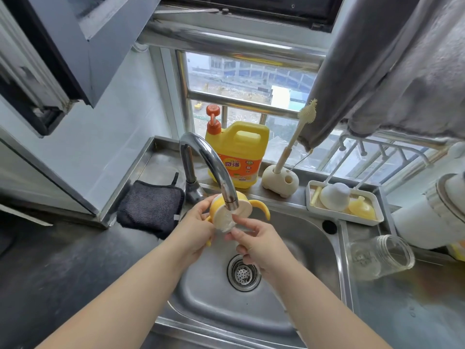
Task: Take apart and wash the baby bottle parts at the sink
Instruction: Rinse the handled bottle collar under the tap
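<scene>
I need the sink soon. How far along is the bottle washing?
The bottle is apart: the clear glass bottle body lies on the counter, and a white cap and yellow part sit in the white tray. Both the left hand and right hand hold the yellow handled collar under the chrome tap. Whether the others are washed is unclear.

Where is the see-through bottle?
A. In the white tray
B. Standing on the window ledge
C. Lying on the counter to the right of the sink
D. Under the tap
C: the see-through bottle lies on its side on the counter, right of the sink.
</scene>
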### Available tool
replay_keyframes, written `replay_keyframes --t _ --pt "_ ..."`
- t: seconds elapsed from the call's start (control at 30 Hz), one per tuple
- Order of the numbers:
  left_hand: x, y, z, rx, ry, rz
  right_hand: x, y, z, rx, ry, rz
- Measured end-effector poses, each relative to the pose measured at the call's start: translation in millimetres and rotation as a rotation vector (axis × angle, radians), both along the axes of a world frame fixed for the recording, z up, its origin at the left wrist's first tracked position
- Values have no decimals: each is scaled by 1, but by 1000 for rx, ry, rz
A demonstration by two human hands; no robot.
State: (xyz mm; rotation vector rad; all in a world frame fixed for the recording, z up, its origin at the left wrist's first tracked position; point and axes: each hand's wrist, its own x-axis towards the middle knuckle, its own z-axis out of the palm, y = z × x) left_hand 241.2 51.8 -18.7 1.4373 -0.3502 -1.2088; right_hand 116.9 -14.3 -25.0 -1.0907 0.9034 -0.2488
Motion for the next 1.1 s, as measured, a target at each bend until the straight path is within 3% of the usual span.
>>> replay_keyframes --t 0.17,0.27,0.33,0.43,0.63,0.9,1.1 --pt "2 0 -5 -12 16 2 -6 3 -4 -533 280 125" --pt "4 -1 -7 33 -9 -29 -8 -3 -5 -653 539 285" --pt "3 -2 -7 35 -7 -39 -8 -1 -7 -760 545 312" --pt "0 -1 -10 11 -22 -38 -10 5 -9 -797 402 219" --pt "1 -1 -13 -30 -59 -31 -12 1 -7 -778 337 209" --pt "7 -4 -12 -43 -77 -52 -12 -1 -11 -795 333 219" --pt "6 -6 -16 -43 -115 -34 -14 -6 -12 -800 451 188"
